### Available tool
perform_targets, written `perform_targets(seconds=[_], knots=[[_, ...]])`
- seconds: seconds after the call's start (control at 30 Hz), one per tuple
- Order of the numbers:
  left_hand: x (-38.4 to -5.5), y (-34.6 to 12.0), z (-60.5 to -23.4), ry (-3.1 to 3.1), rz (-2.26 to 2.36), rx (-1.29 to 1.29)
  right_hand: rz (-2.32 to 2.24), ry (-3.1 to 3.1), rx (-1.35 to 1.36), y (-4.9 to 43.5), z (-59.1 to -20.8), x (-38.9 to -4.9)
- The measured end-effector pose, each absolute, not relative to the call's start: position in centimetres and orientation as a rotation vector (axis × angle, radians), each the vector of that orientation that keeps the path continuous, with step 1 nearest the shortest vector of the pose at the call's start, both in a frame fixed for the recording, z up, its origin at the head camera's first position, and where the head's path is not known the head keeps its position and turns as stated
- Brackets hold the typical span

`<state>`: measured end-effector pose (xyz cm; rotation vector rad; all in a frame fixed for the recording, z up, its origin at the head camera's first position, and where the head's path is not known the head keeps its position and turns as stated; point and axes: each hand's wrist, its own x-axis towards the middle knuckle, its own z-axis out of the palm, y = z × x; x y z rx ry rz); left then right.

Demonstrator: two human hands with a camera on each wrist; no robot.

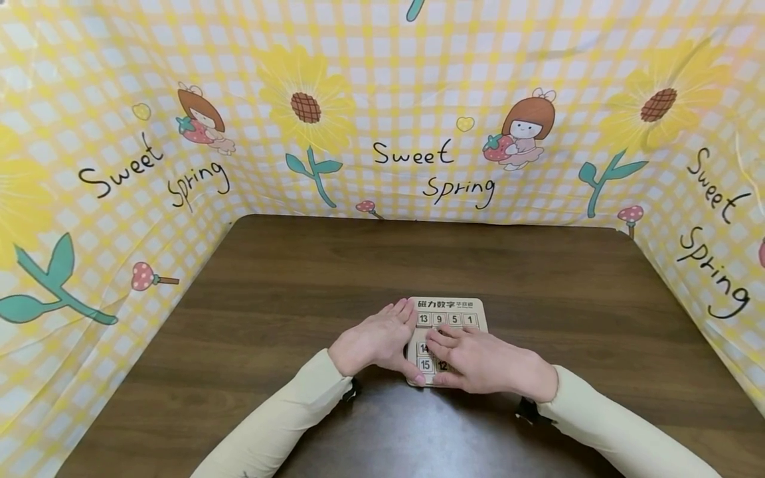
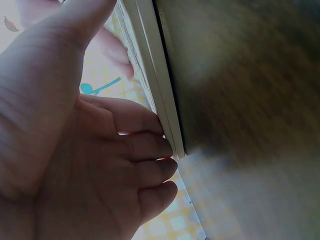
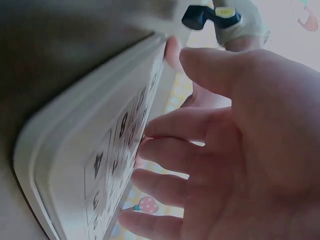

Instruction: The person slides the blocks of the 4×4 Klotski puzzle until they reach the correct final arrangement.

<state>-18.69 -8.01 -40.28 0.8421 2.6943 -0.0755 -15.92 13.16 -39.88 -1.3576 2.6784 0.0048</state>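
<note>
A pale number-slide puzzle board (image 1: 482, 316) lies flat on the table. Tiles 13, 9, 5 and 1 form its top row; 14, 15 and 12 show lower down, and other tiles are covered. My left hand (image 1: 381, 340) steadies the board's left side, fingertips along the edge (image 2: 159, 82) and thumb at the near left corner. Over the tiles lies my right hand (image 1: 481, 358), its fingers extended and the fingertips touching the left part of the second row. In the right wrist view those fingers (image 3: 170, 155) reach across the board's face.
The dark wooden table (image 1: 299, 279) surrounds the board. A yellow checked cloth (image 1: 382, 86) with flowers and lettering walls off its back and both sides. Small black devices (image 1: 526, 410) sit under both wrists, below the pale sleeves (image 1: 287, 405).
</note>
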Motion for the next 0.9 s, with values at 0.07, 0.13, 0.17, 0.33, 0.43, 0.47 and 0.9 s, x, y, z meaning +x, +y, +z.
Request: perform_targets(seconds=[0.07,0.13,0.17,0.33,0.43,0.47,0.9], knots=[[-18.7,-8.1,-40.3,2.691,-0.077,0.84,-0.017,2.685,-1.341,13.0,-39.9,-16.5],[-18.7,-8.1,-40.4,2.689,-0.072,0.834,-0.032,2.69,-1.325,12.9,-39.9,-17.0],[-18.7,-8.1,-40.4,2.69,-0.072,0.831,-0.037,2.694,-1.32,12.9,-39.9,-17.3],[-18.7,-8.1,-40.3,2.686,-0.067,0.834,-0.033,2.706,-1.293,12.8,-40.1,-18.3],[-18.8,-8.1,-40.3,2.682,-0.066,0.839,-0.022,2.705,-1.259,12.7,-40.2,-18.6],[-18.8,-8.0,-40.3,2.682,-0.066,0.841,-0.022,2.702,-1.246,12.6,-40.2,-18.6],[-18.9,-8.0,-40.3,2.676,-0.067,0.835,0.002,2.709,-1.239,12.2,-40.6,-18.2]])
